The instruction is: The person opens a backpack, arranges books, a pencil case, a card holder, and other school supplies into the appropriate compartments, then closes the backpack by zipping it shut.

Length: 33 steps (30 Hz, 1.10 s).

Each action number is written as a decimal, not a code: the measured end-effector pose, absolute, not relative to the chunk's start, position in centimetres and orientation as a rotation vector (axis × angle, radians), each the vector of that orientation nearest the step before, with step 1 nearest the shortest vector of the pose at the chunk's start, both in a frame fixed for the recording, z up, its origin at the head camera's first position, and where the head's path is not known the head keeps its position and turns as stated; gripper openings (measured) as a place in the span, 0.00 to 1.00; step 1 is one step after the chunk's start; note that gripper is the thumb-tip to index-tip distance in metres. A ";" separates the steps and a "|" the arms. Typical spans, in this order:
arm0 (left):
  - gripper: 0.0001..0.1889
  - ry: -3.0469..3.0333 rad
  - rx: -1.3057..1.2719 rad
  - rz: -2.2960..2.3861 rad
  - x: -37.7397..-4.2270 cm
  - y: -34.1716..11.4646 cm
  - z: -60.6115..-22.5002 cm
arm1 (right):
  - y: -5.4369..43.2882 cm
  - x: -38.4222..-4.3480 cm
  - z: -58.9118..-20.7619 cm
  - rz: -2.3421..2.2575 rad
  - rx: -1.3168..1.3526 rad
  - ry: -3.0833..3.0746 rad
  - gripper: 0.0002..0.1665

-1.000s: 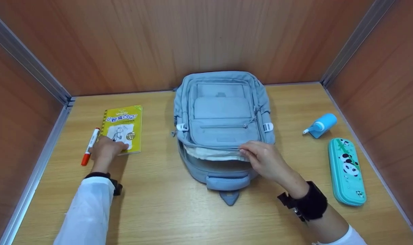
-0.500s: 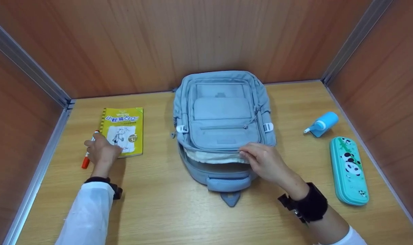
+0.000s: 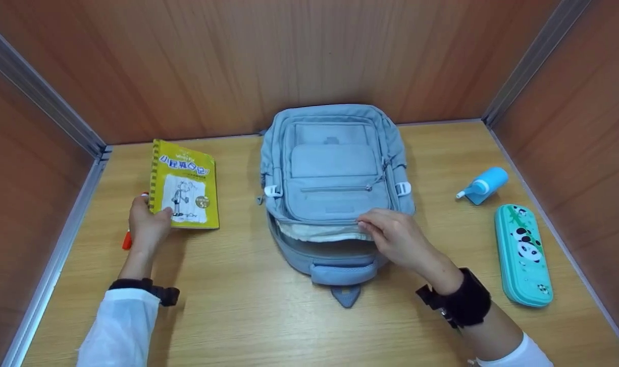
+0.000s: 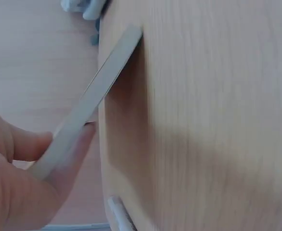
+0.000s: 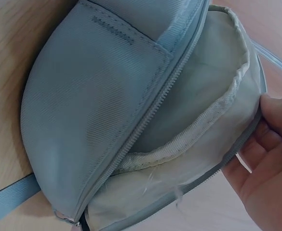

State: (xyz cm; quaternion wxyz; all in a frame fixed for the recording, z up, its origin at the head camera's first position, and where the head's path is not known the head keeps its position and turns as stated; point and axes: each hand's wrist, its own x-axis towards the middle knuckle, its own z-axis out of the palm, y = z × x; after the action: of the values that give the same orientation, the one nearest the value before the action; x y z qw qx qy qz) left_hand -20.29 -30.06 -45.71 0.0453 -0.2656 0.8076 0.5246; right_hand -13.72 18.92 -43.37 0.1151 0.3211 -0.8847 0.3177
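My left hand grips a yellow book by its left edge, thumb on the cover and fingers beneath. In the left wrist view the book is edge-on and tilted, its left side raised off the table and its far edge low near the wood. A grey-blue backpack lies at the middle with its main zip undone. My right hand pinches the zipped edge of the front panel and holds it up. In the right wrist view the pale lining and an inner pocket show inside the gap.
A red-and-white marker lies beside the left hand, partly hidden by it. At the right are a blue bottle with a white nozzle and a turquoise panda pencil case. Wooden panels enclose the table at the back and sides.
My left hand has slid its fingers under the book's left edge and lifted that side, tilting the book. The right hand keeps its hold on the backpack's edge.
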 end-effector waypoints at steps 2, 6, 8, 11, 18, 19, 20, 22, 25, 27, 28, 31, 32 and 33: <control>0.33 2.499 -0.792 1.685 -19.9 -29.5 -45.7 | 18.9 -13.7 -43.3 0.932 0.939 -2.595 0.08; 0.25 2.326 -0.773 2.021 -18.8 -28.0 -45.3 | 18.8 -13.9 -43.3 0.932 0.938 -2.588 0.08; 0.22 2.128 -0.703 2.256 -18.2 -27.4 -45.0 | 18.8 -13.9 -43.2 0.931 0.935 -2.573 0.07; 0.19 1.804 -0.517 2.541 -17.4 -26.6 -44.7 | 18.8 -14.1 -42.9 0.923 0.935 -2.540 0.07; 0.20 1.344 -0.039 2.727 -16.1 -25.0 -45.0 | 18.5 -14.9 -41.6 0.928 0.954 -2.454 0.06; 0.20 1.301 0.036 2.721 -16.0 -24.7 -45.1 | 18.5 -15.1 -41.4 0.927 0.947 -2.446 0.06; 0.19 1.262 0.106 2.708 -16.0 -24.5 -45.3 | 18.5 -15.2 -41.1 0.923 0.939 -2.441 0.06; 0.20 1.200 0.244 2.669 -15.9 -24.0 -45.6 | 18.4 -15.6 -40.6 0.918 0.914 -2.443 0.06; 0.22 1.149 0.403 2.576 -16.0 -23.4 -46.0 | 18.3 -16.1 -39.9 0.928 0.862 -2.469 0.06; 0.23 1.140 0.482 2.503 -16.2 -23.2 -46.3 | 18.3 -16.4 -39.3 0.952 0.825 -2.474 0.07; 0.24 1.142 0.511 2.461 -16.3 -23.1 -46.4 | 18.2 -16.6 -39.2 0.968 0.804 -2.474 0.07; 0.25 1.179 0.601 2.317 -16.6 -22.9 -46.8 | 18.1 -17.0 -38.5 1.002 0.764 -2.465 0.08; 0.25 1.199 0.632 2.261 -16.7 -22.9 -46.9 | 18.1 -17.1 -38.4 1.010 0.751 -2.463 0.08; 0.26 1.223 0.652 2.202 -16.8 -22.9 -47.1 | 18.1 -17.2 -38.2 1.015 0.740 -2.462 0.08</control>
State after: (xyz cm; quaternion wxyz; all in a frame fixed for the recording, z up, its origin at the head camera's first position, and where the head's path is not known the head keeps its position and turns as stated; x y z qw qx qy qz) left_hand -16.79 -22.86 -47.07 0.2664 0.2416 0.4530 0.8158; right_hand -17.23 18.08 -38.24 0.1877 0.2630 -0.8750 0.3606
